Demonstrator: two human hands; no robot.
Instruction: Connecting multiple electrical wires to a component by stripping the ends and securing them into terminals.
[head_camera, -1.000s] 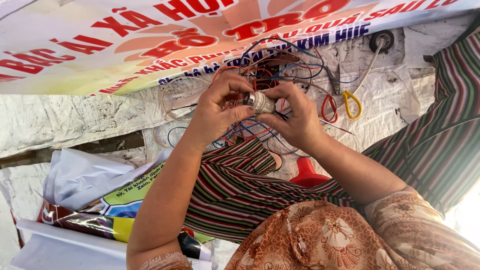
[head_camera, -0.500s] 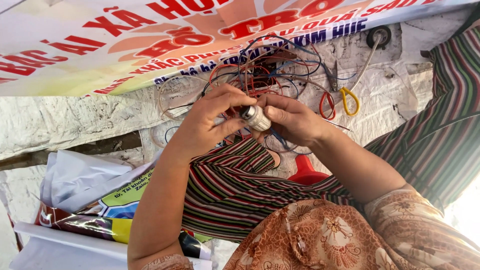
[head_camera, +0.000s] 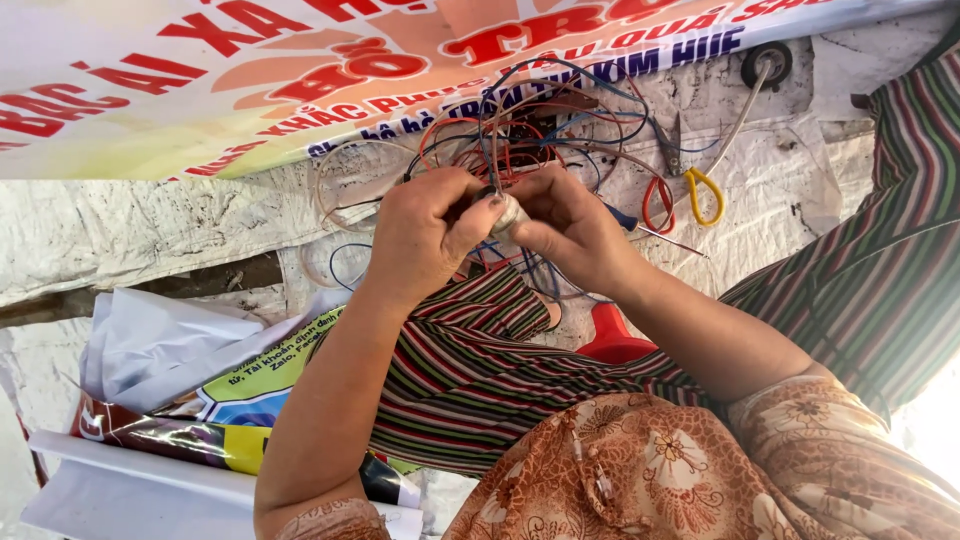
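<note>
A small silvery part (head_camera: 507, 213) sits pinched between both hands, above the striped lap. The left hand (head_camera: 425, 235) and right hand (head_camera: 572, 225) close on it, wires (head_camera: 520, 140) trailing behind. The step looks like stripping or twisting; steady fingertip grip matters. Scissors (head_camera: 690, 185) lie nearby.

small silvery metal piece (head_camera: 508, 213), pinched above tangled wires (head_camera: 545, 125)

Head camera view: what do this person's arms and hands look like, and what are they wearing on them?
Both forearms are bare. The left hand and right hand wear no gloves, and no rings or watch show. Short sleeves of orange-brown cloth with a pale flower print end near the elbows. The fingernails look short.
</note>
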